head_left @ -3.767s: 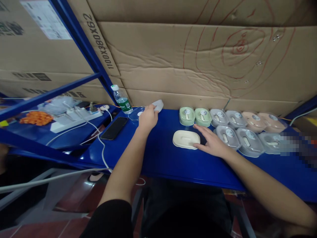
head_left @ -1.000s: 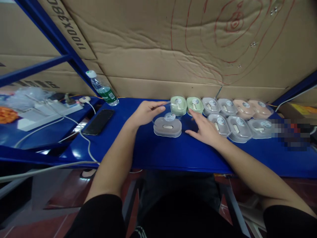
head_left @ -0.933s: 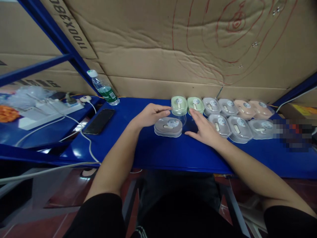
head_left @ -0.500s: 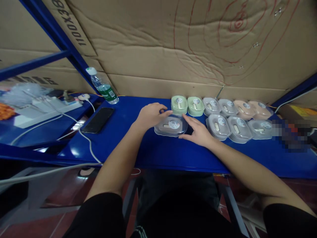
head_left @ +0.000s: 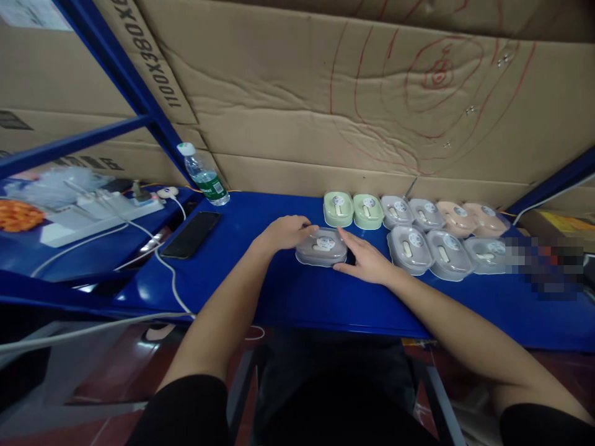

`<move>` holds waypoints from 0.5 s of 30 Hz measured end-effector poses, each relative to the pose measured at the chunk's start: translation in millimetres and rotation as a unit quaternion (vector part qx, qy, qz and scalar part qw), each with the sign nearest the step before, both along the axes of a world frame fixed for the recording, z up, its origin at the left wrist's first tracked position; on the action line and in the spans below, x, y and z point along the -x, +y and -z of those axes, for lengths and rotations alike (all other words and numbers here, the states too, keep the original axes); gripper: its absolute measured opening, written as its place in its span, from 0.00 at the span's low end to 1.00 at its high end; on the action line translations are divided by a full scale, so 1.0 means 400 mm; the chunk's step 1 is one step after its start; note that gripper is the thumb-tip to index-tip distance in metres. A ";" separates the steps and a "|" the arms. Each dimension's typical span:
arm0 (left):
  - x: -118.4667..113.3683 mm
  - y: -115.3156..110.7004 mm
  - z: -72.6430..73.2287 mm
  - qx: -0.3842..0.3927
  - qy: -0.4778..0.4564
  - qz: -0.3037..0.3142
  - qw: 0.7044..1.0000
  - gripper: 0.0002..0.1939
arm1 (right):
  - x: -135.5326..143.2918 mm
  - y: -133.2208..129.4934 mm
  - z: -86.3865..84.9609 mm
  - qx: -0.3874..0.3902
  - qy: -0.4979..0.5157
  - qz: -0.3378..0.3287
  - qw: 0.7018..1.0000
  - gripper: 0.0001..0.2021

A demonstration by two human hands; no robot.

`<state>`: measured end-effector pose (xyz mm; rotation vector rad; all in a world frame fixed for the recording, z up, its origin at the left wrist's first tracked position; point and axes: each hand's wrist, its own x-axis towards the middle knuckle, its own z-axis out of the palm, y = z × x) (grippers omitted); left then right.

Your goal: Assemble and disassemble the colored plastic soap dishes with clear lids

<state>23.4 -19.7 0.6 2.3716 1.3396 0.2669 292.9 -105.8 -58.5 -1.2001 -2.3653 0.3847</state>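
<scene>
A grey lidded box (head_left: 321, 249) with a round label lies on the blue table between my hands. My left hand (head_left: 289, 233) rests at its upper left side, fingers bent over the edge. At its right side is my right hand (head_left: 367, 257), thumb and fingers spread against the box. Behind stand two green boxes (head_left: 338, 209), then grey boxes (head_left: 397, 212) and pink boxes (head_left: 457, 218) in a row. Several more grey boxes (head_left: 409, 249) sit in front of that row, to the right of my right hand.
On the left are a water bottle (head_left: 207, 179), a black phone (head_left: 192, 235), white cables and a power strip (head_left: 105, 217). A cardboard wall (head_left: 279, 93) rises behind the blue table (head_left: 316, 303). A blurred patch covers the right end.
The view has tilted up slightly, so everything sits lower in the picture. My hands remain at the box, which now lies straighter and a little closer between them.
</scene>
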 end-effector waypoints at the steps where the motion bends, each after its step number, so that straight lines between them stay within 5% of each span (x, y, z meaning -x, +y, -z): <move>1: -0.003 -0.001 0.004 -0.011 -0.003 0.004 1.000 0.26 | -0.002 0.000 0.000 0.005 0.000 0.007 1.000 0.51; 9: -0.037 -0.005 0.036 -0.029 0.002 0.005 1.000 0.26 | -0.007 -0.008 -0.004 0.012 0.008 0.058 0.998 0.46; 15: -0.057 -0.015 0.026 -0.030 0.005 0.014 0.999 0.25 | -0.012 -0.022 -0.017 -0.067 -0.067 0.091 0.991 0.43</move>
